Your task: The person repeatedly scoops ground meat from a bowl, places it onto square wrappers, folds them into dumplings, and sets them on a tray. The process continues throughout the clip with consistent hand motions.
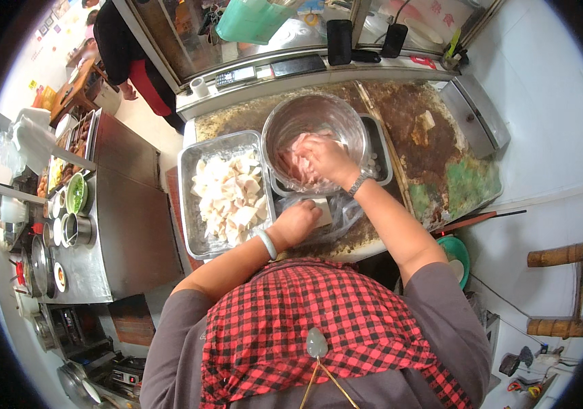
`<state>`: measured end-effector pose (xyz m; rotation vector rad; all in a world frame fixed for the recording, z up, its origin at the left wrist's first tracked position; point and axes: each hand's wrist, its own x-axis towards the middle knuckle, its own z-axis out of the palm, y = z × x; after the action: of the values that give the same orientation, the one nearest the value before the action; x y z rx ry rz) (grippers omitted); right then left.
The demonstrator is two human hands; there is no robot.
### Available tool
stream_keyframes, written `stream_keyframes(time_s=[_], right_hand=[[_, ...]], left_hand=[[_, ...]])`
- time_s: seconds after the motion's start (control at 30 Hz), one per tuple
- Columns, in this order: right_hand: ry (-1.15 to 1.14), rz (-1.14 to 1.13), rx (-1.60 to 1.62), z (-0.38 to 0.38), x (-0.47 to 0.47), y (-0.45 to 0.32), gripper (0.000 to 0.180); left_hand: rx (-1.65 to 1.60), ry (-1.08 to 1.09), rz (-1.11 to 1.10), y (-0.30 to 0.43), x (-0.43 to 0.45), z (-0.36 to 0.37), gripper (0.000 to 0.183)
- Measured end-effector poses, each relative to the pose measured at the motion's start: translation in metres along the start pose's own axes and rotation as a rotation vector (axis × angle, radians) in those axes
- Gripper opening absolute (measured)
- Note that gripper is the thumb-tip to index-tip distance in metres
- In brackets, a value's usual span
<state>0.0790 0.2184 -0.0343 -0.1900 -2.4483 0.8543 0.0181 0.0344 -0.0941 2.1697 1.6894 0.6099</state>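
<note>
My right hand reaches into a steel bowl and touches the pink minced meat; whether its fingers grip anything is hidden. Below the bowl, my left hand is curled beside a pale stack of dough wrappers. Its fingertips are partly hidden, and a wrapper may be in them. Clear plastic film lies around the stack. Left of the bowl, a metal tray holds many folded, filled wrappers. The bowl rests over a second metal tray.
A window ledge with phones and a paper roll runs behind the worktop. A metal box stands at the back right. Food containers and a pot sit on the left counter. A person stands beyond it.
</note>
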Motion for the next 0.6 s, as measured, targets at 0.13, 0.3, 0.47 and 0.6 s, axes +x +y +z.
stream_keyframes(time_s=[0.13,0.3,0.47,0.6], right_hand=[[-0.170,-0.031,-0.055,-0.001,-0.009,0.001,0.018],[-0.270,0.063,-0.048,-0.022,-0.025,-0.005,0.017],[-0.040,0.577,0.476,-0.035,-0.050,-0.028,0.026],[0.199,0.798,0.575,-0.032,-0.066,-0.045,0.029]], left_hand=[[0.059,-0.022,-0.040,0.007,0.001,-0.003,0.013],[0.038,0.034,-0.011,0.013,0.001,-0.005,0.011],[0.085,-0.066,-0.044,0.013,0.005,-0.001,0.011],[0.118,-0.047,-0.052,0.015,0.008,0.003,0.010]])
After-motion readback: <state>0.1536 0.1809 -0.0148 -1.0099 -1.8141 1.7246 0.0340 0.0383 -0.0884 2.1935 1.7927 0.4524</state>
